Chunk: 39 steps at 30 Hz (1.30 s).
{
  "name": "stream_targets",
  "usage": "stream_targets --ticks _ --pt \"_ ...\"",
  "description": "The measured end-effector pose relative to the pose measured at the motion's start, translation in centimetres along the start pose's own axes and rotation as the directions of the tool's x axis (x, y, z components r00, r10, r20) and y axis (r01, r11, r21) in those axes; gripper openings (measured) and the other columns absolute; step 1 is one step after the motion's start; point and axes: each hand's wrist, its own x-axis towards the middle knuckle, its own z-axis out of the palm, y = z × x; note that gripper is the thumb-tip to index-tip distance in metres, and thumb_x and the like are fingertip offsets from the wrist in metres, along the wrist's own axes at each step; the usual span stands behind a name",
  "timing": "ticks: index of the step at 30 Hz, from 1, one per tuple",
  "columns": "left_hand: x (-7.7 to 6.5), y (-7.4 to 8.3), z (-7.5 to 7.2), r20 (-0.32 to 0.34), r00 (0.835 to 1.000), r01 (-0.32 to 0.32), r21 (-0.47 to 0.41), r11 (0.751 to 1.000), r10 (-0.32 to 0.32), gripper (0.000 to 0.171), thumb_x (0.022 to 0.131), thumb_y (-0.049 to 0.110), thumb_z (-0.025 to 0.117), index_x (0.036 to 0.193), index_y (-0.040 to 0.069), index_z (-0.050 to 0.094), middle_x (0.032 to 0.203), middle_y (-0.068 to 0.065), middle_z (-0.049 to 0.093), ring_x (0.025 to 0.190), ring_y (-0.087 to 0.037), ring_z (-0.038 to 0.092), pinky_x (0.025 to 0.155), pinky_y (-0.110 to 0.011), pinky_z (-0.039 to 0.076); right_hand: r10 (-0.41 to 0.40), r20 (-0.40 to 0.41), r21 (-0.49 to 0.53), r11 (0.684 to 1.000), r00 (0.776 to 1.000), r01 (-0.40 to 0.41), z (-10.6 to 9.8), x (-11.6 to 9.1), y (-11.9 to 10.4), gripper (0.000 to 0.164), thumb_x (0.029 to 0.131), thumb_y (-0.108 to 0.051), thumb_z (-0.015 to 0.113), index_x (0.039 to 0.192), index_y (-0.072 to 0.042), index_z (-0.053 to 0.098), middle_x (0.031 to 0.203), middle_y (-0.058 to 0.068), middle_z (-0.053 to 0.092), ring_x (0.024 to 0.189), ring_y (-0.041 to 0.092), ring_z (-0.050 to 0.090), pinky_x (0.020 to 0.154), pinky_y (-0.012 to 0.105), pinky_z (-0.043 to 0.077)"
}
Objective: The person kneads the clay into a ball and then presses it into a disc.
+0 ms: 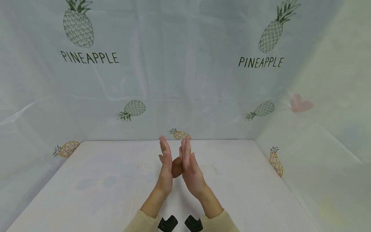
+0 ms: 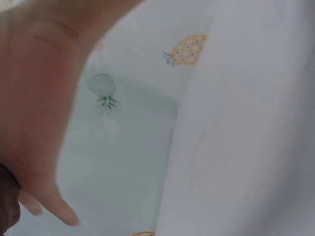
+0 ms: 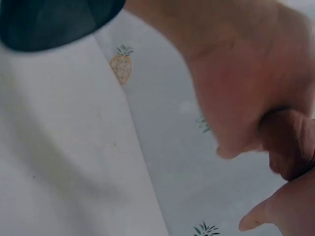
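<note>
Between my two palms, above the table, sits a brown lump (image 1: 176, 167) that looks like modelling clay. My left hand (image 1: 166, 172) presses it from the left with straight fingers pointing up and away. From the other side my right hand (image 1: 192, 174) presses flat against it, fingers extended too. Creases and an uneven surface show on the lump (image 3: 290, 140) in the right wrist view, where the left hand (image 3: 290, 209) appears below it. Only an edge of the lump (image 2: 7, 201) shows in the left wrist view, beside the left palm (image 2: 34, 108).
A white tabletop (image 1: 95, 193) lies under the hands. Pale sheeting (image 1: 185, 64) printed with pineapples stands behind it and along both sides. Black wrist-worn devices (image 1: 168, 223) sit by the cream sleeves (image 1: 143, 222).
</note>
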Motion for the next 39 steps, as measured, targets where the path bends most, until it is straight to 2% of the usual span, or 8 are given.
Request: stream_targets --ticks 2,6,9,10,13,30,34,39 --pt "0.1 -0.2 0.0 0.012 1.0 0.014 -0.001 1.0 -0.014 0.069 0.109 0.059 -0.001 0.162 0.028 -0.033 0.173 0.004 -0.028 0.157 -0.006 -0.025 0.117 -0.056 -0.035 -0.027 -0.013 -0.012 1.0 1.0 0.027 0.1 0.1 -0.1 0.063 0.109 -0.058 -0.005 0.163 -0.037 -0.03 0.171 -0.016 -0.03 0.159 0.021 -0.029 0.122 0.067 -0.022" --pt "0.1 -0.4 0.2 0.033 0.999 0.014 0.021 1.0 -0.015 0.068 0.11 0.057 0.0 0.164 0.028 -0.029 0.175 -0.013 0.016 0.16 -0.007 -0.01 0.117 -0.056 -0.034 -0.06 -0.05 -0.022 0.998 0.997 0.059 0.1 0.1 -0.6 0.064 0.109 -0.059 -0.004 0.164 -0.037 -0.027 0.172 -0.016 -0.028 0.16 0.022 -0.028 0.122 0.065 -0.022" --pt "0.0 -0.4 0.5 0.053 0.999 -0.005 0.053 0.999 0.002 0.066 0.112 0.054 0.002 0.167 0.026 -0.022 0.177 -0.007 0.015 0.161 -0.009 -0.017 0.118 -0.06 -0.031 -0.063 -0.086 -0.013 0.998 0.994 0.062 -0.1 0.1 -0.9 0.065 0.109 -0.059 -0.003 0.165 -0.037 -0.026 0.173 -0.014 -0.027 0.161 0.023 -0.027 0.123 0.063 -0.022" --pt "-0.1 -0.4 0.6 0.066 0.998 -0.01 0.068 0.998 0.006 0.065 0.112 0.053 0.002 0.167 0.026 -0.021 0.177 0.005 -0.011 0.156 -0.007 -0.03 0.119 -0.061 -0.03 -0.062 -0.101 -0.01 0.998 0.993 0.061 -0.3 0.0 -1.0 0.064 0.109 -0.06 -0.002 0.165 -0.038 -0.025 0.173 -0.014 -0.026 0.161 0.023 -0.026 0.123 0.062 -0.022" --pt "-0.5 -0.6 1.1 0.095 0.995 -0.034 0.089 0.995 0.025 0.063 0.113 0.048 0.001 0.168 0.023 -0.017 0.173 0.012 -0.026 0.159 -0.012 -0.028 0.119 -0.064 -0.028 -0.058 -0.15 0.002 0.998 0.987 0.059 -0.8 -0.1 -1.3 0.065 0.109 -0.061 0.0 0.166 -0.04 -0.023 0.173 -0.014 -0.025 0.161 0.021 -0.025 0.123 0.062 -0.023" --pt "-2.2 -0.1 3.6 0.148 0.989 0.01 -0.078 0.997 0.002 0.065 0.11 0.056 -0.003 0.168 0.031 -0.016 0.172 0.016 -0.027 0.158 -0.013 -0.028 0.121 -0.068 -0.021 0.032 -0.291 -0.02 0.999 0.956 -0.039 -2.5 0.1 0.0 0.064 0.109 -0.066 0.005 0.166 -0.047 -0.017 0.175 -0.014 -0.019 0.162 0.02 -0.021 0.122 0.068 -0.02" --pt "-1.8 0.3 3.2 0.149 0.989 0.036 -0.146 0.989 -0.014 0.067 0.108 0.059 -0.003 0.168 0.032 -0.019 0.177 -0.004 0.004 0.157 -0.025 0.01 0.123 -0.064 -0.012 0.053 -0.29 -0.054 0.996 0.956 -0.072 -2.3 0.0 0.2 0.062 0.11 -0.064 0.005 0.167 -0.047 -0.014 0.177 -0.012 -0.011 0.164 0.023 -0.013 0.126 0.066 -0.011" --pt "-1.4 0.6 2.5 0.128 0.992 0.022 -0.161 0.987 -0.002 0.067 0.108 0.059 -0.003 0.167 0.032 -0.02 0.176 0.01 -0.017 0.157 -0.024 0.002 0.123 -0.064 -0.011 0.079 -0.254 -0.103 0.989 0.964 -0.108 -1.9 0.0 0.4 0.063 0.111 -0.063 0.005 0.167 -0.044 -0.016 0.177 -0.011 -0.009 0.164 0.024 -0.01 0.128 0.067 -0.003"
